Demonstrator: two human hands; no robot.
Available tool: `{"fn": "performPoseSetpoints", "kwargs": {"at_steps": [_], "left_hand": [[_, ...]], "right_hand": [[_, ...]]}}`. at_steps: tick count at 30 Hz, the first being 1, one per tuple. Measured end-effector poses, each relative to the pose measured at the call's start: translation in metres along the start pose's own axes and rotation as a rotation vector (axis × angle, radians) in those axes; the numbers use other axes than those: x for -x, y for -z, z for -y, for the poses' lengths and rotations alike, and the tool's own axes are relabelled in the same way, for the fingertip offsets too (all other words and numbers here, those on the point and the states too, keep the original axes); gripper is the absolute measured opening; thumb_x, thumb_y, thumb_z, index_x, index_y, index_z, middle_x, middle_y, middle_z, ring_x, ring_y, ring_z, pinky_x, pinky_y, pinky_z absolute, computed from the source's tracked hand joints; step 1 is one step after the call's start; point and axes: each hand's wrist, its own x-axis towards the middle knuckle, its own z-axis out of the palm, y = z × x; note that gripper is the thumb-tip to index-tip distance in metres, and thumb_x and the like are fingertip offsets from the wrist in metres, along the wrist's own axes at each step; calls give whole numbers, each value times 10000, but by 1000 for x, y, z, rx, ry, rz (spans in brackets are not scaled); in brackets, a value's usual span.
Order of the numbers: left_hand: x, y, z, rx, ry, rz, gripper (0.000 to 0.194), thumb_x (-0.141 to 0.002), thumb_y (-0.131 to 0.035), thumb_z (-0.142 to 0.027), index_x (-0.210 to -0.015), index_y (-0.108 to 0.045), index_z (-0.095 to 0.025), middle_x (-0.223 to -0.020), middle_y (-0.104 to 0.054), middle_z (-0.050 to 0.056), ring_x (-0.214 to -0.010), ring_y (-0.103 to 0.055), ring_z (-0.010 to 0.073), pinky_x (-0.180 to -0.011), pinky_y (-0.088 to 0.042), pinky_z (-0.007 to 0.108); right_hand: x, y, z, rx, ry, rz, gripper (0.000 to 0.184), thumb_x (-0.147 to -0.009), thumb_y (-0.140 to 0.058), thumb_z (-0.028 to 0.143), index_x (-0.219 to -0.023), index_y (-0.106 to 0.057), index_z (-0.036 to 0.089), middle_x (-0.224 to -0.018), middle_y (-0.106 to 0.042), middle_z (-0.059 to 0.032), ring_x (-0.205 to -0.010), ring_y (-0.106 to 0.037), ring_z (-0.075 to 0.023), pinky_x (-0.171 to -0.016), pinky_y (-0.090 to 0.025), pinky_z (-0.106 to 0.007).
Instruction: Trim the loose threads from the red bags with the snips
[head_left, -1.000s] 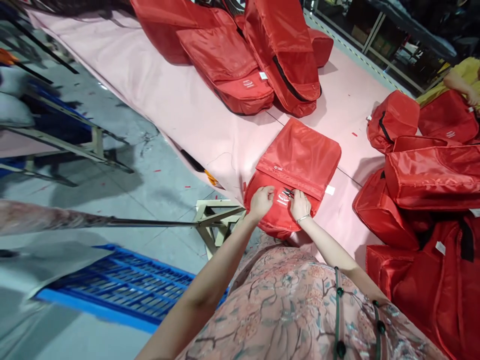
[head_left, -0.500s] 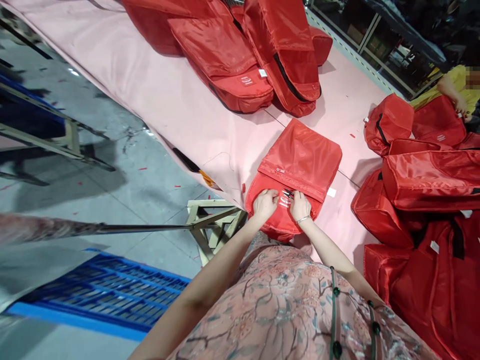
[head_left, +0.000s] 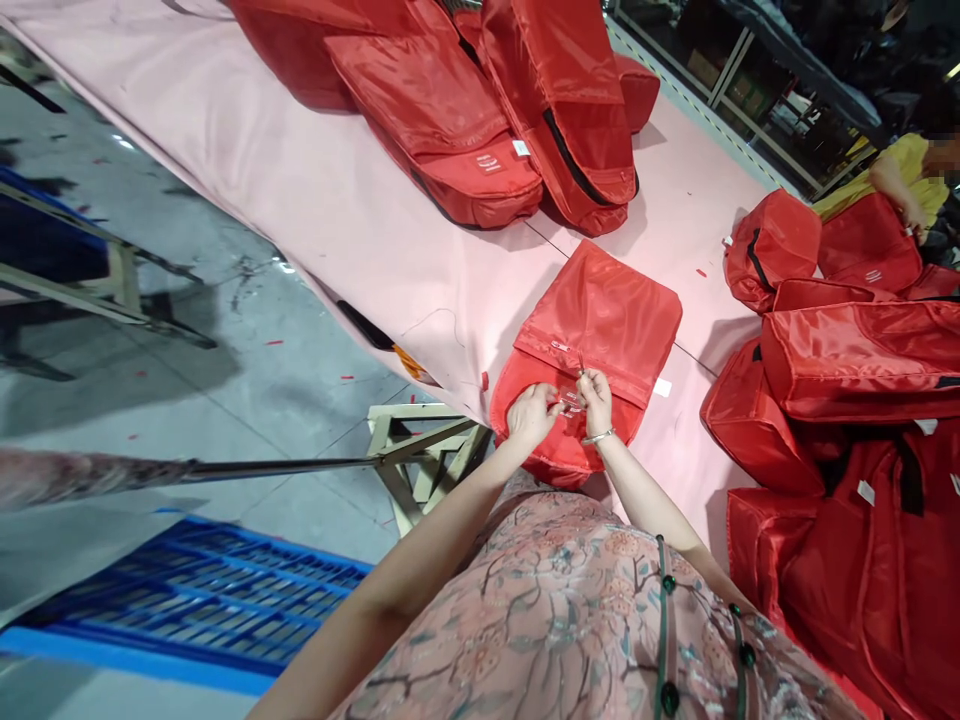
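A flat red bag (head_left: 600, 330) lies at the near edge of the pink desk (head_left: 337, 210), its lower end hanging just over the edge. It is shiny fabric with a zip seam across the middle and a white tag at its right side. A small white logo patch (head_left: 570, 402) sits on its front panel, with thin snips (head_left: 580, 365) just above it.

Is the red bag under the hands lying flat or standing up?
Lying flat. The red bag is spread on the pink table cover, with the left hand and right hand on it.
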Motion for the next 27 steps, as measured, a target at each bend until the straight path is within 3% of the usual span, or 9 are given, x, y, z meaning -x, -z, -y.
{"fn": "performPoseSetpoints", "kwargs": {"at_steps": [5, 11, 17, 22, 27], "left_hand": [[-9, -1, -2, -44, -3, -33, 253, -806, -540, -315, -1035, -566, -212, -1017, -631, 59, -933, -582, 201, -680, -432, 273], [-24, -6, -12, -154, -35, -10, 242, -845, -459, -351, -1004, -615, -255, -1004, -611, 43, -924, -582, 194, -676, -426, 265], [-36, -8, -18, -153, 32, 11, 277, -857, -371, -278, -947, -600, -151, -977, -593, 114, -814, -583, 202, -669, -415, 287], [-43, -7, -8, 114, 72, 9, 187, -800, -407, -230, -737, -571, -166, -717, -602, 49, -720, -553, 177, -665, -396, 266], [-46, -7, -2, 193, 48, 24, 178, -776, -421, -263, -689, -551, -177, -682, -592, 30, -659, -530, 166, -636, -386, 267]], "right_hand": [[7, 21, 7, 126, 230, -130, 260, -789, -507, 429, -891, -501, 190, -809, -548, -3, -716, -519, -105, -638, -427, -214], [24, 47, -17, 438, 201, -137, 269, -784, -538, 423, -906, -542, 183, -825, -618, -8, -715, -565, -127, -687, -447, -241], [23, 45, -20, 817, 224, -81, 217, -851, -482, 356, -973, -548, 188, -884, -624, -29, -827, -571, -159, -723, -424, -249], [20, 38, -6, 1044, 227, 14, 228, -895, -434, 352, -1043, -524, 204, -988, -605, -42, -868, -562, -162, -689, -403, -241], [17, 33, 4, 1209, 240, 80, 254, -918, -380, 370, -1091, -503, 229, -1020, -587, -40, -841, -565, -166, -672, -395, -254]]}}
